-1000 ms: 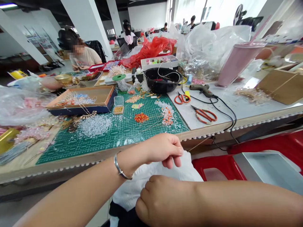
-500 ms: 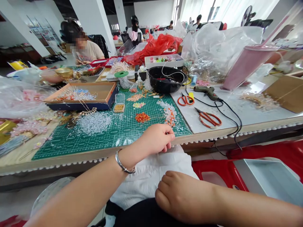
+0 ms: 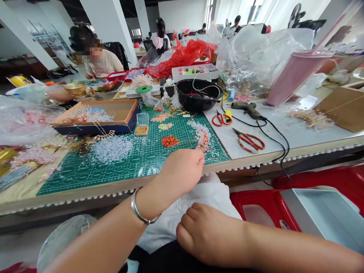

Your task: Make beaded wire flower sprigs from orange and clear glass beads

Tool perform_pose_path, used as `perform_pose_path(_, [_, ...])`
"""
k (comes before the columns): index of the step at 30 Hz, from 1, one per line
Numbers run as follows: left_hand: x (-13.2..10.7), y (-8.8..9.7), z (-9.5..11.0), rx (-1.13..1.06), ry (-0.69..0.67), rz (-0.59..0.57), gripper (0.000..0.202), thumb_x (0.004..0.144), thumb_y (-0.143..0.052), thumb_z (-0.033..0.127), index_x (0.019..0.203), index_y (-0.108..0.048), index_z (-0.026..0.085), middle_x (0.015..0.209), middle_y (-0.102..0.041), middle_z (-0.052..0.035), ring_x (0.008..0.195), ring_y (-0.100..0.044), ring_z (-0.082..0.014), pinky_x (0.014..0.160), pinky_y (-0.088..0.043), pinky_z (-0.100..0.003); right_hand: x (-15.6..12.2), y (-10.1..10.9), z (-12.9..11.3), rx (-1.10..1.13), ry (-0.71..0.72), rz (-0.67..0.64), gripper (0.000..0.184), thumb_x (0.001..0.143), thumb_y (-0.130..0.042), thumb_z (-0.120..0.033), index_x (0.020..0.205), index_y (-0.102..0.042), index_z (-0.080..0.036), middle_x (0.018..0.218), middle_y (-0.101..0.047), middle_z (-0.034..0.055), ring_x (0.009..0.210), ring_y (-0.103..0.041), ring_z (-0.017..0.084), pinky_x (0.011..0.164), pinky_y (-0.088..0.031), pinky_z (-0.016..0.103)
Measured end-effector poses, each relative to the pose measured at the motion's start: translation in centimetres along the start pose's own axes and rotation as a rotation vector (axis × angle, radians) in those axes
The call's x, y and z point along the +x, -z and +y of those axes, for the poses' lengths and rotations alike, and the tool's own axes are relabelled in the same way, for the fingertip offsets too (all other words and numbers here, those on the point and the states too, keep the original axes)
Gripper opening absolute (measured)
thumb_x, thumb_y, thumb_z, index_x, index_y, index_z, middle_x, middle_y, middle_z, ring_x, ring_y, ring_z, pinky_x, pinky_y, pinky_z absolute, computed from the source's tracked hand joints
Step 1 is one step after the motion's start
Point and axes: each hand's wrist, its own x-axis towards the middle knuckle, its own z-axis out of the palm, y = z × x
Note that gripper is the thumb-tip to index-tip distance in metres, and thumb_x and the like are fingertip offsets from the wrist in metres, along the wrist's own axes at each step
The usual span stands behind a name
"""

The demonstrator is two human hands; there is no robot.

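Observation:
My left hand (image 3: 184, 168), with a silver bangle at the wrist, is closed just over the front edge of the green cutting mat (image 3: 136, 167). Its fingers curl away from me, so whatever they pinch is hidden. Lower down, above a white cloth (image 3: 213, 193) on my lap, my right hand (image 3: 203, 231) is closed in a fist with its back toward me; its contents cannot be seen. Nearest to my left hand on the mat are a small heap of orange-red beads (image 3: 170, 141) and a strip of clear and orange beads (image 3: 202, 138).
Clear beads (image 3: 110, 148) lie heaped at the mat's left, by a shallow box (image 3: 133, 117). A black bowl (image 3: 184, 99) stands behind. Rightward are red-handled scissors (image 3: 222, 119), pliers (image 3: 250, 141), a glue gun (image 3: 247, 108) and a pink cup (image 3: 295, 77). A person (image 3: 105, 62) sits opposite.
My left hand has turned over, hiding its fingertips and the thin thread that hung below it. My right hand has shifted slightly left and stays closed.

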Motion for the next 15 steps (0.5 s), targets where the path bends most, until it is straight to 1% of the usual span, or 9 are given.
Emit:
perform_pose_path(2, [-0.4,0.0,0.0,0.074,-0.024,0.040,0.028,0.089,-0.043,0.019,0.062,-0.050,0.019,0.061,-0.052,0.0002,0.058,-0.038,-0.0146,0.058,-0.021,-0.033,-1.0,-0.9,0.3,0.006,-0.044,0.014,0.015,0.095,-0.050,-0.010,0.084,-0.059,-0.016,0.073,-0.063,0.0032,0.060,-0.052,0.018,0.055,-0.035,0.034])
perform_pose_path(3, [-0.6,-0.1,0.0,0.073,-0.023,0.029,0.027,0.089,-0.044,0.020,0.063,-0.052,0.019,0.062,-0.053,0.0001,0.059,-0.039,-0.0145,0.058,-0.021,-0.033,-1.6,-1.4,0.4,0.010,-0.064,0.019,0.017,0.095,-0.050,-0.010,0.083,-0.059,-0.017,0.072,-0.063,0.0026,0.060,-0.052,0.017,0.056,-0.037,0.033])
perform_pose_path(5, [-0.9,-0.1,-0.1,-0.043,0.022,-0.060,0.023,0.086,-0.050,0.022,0.065,-0.058,0.019,0.065,-0.057,0.0002,0.061,-0.044,-0.0144,0.058,-0.024,-0.031,-3.1,-2.1,0.9,0.018,-0.114,0.032,0.018,0.097,-0.051,-0.015,0.082,-0.059,-0.018,0.071,-0.063,0.0008,0.062,-0.054,0.015,0.060,-0.042,0.031])
perform_pose_path(7, [-1.2,-0.2,-0.3,-0.276,0.107,-0.191,0.017,0.083,-0.058,0.026,0.069,-0.064,0.019,0.065,-0.058,0.0009,0.062,-0.046,-0.0139,0.058,-0.027,-0.029,-5.3,-2.3,2.2,0.012,-0.206,0.055,0.017,0.099,-0.056,-0.029,0.087,-0.062,-0.018,0.076,-0.066,-0.0002,0.067,-0.059,0.014,0.064,-0.048,0.028])
perform_pose_path(9, [-1.6,-0.6,-0.6,-0.559,0.191,-0.298,0.014,0.080,-0.063,0.029,0.072,-0.066,0.018,0.061,-0.054,0.0026,0.058,-0.043,-0.0120,0.056,-0.027,-0.028,-7.9,-1.6,4.8,-0.037,-0.383,0.093,0.028,0.097,-0.061,-0.044,0.105,-0.066,-0.018,0.096,-0.071,0.0030,0.083,-0.066,0.016,0.075,-0.055,0.032])
perform_pose_path(10, [-1.8,-0.8,-0.8,-0.702,0.222,-0.334,0.015,0.079,-0.064,0.030,0.073,-0.066,0.017,0.059,-0.051,0.0035,0.056,-0.040,-0.0107,0.055,-0.026,-0.027,-9.4,-0.9,6.5,-0.085,-0.519,0.119,0.029,0.098,-0.061,-0.042,0.114,-0.065,-0.017,0.107,-0.070,0.0057,0.090,-0.068,0.019,0.079,-0.057,0.038])
perform_pose_path(12, [-2.1,-1.5,-0.8,-0.943,0.262,-0.371,0.016,0.077,-0.065,0.031,0.072,-0.065,0.015,0.055,-0.046,0.0052,0.052,-0.033,-0.0084,0.054,-0.020,-0.027,-12.1,0.8,10.7,-0.193,-0.824,0.169,0.029,0.099,-0.062,-0.035,0.123,-0.063,-0.019,0.123,-0.066,0.0088,0.100,-0.067,0.022,0.085,-0.058,0.043])
perform_pose_path(13, [-2.3,-1.9,-0.8,-1.029,0.279,-0.379,0.016,0.077,-0.066,0.030,0.071,-0.064,0.015,0.053,-0.044,0.0057,0.051,-0.030,-0.0075,0.053,-0.018,-0.027,-13.3,1.7,12.9,-0.226,-0.935,0.170,0.031,0.099,-0.062,-0.034,0.126,-0.062,-0.020,0.128,-0.064,0.0096,0.105,-0.067,0.023,0.088,-0.057,0.045])
perform_pose_path(15, [-2.5,-2.6,-0.5,-1.134,0.305,-0.386,0.016,0.076,-0.068,0.028,0.070,-0.064,0.014,0.053,-0.043,0.0059,0.050,-0.028,-0.0066,0.053,-0.015,-0.028,-14.9,3.0,16.7,-0.237,-1.079,0.128,0.036,0.097,-0.065,-0.034,0.129,-0.061,-0.018,0.129,-0.063,0.0101,0.107,-0.066,0.025,0.089,-0.057,0.047])
